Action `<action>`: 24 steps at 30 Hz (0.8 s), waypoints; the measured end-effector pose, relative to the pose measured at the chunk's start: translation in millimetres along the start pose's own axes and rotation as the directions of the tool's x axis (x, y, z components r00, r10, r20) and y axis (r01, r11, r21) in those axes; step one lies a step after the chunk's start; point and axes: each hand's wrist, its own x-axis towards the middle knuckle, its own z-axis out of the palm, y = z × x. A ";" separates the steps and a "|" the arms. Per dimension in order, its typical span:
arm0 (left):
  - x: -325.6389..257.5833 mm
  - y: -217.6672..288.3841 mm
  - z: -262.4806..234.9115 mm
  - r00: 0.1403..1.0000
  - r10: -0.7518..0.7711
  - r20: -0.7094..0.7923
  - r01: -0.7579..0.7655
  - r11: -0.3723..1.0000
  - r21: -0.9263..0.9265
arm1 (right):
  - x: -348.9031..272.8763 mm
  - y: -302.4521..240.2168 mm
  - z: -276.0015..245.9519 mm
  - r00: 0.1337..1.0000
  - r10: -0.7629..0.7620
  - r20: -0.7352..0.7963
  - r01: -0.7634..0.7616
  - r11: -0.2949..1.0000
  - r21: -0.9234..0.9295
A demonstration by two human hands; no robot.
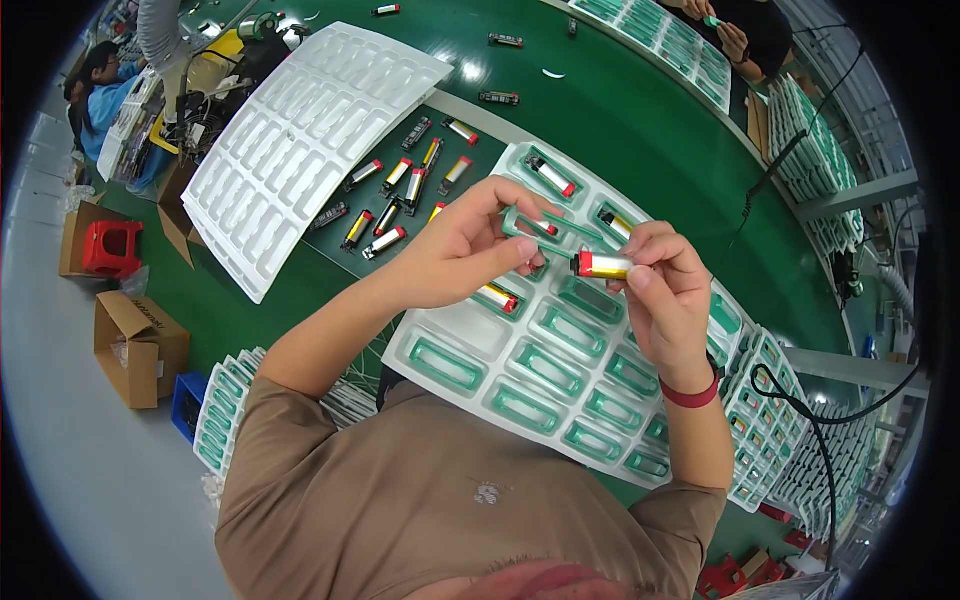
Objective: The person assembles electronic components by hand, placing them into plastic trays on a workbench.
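Observation:
My left hand (465,245) pinches a translucent green plastic frame (580,238) between thumb and fingers. In my right hand (668,290) is a small cylindrical battery unit (602,266) with a silver and yellow body and a red and black end, gripped by its right end. The unit is close beside the frame; whether they touch I cannot tell. Both hands are above a white tray (462,332) whose pockets mostly hold green frames, such as one frame (445,364) at the near left. Several pockets also hold battery units, one unit (552,176) at the far end.
Loose battery units (397,176) lie scattered left of the tray, near a stack of white trays (290,140). Beyond runs a green conveyor belt (620,100) with a few units on it. A co-worker's hands (734,40) are at the far right. Black cables (825,420) hang at right.

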 end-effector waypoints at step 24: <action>-1.4 -4.8 4.3 0.953 -0.278 -0.117 0.216 0.900 -0.378 | 22.8 -10.7 38.9 0.991 -0.003 -0.131 -0.042 0.940 -0.338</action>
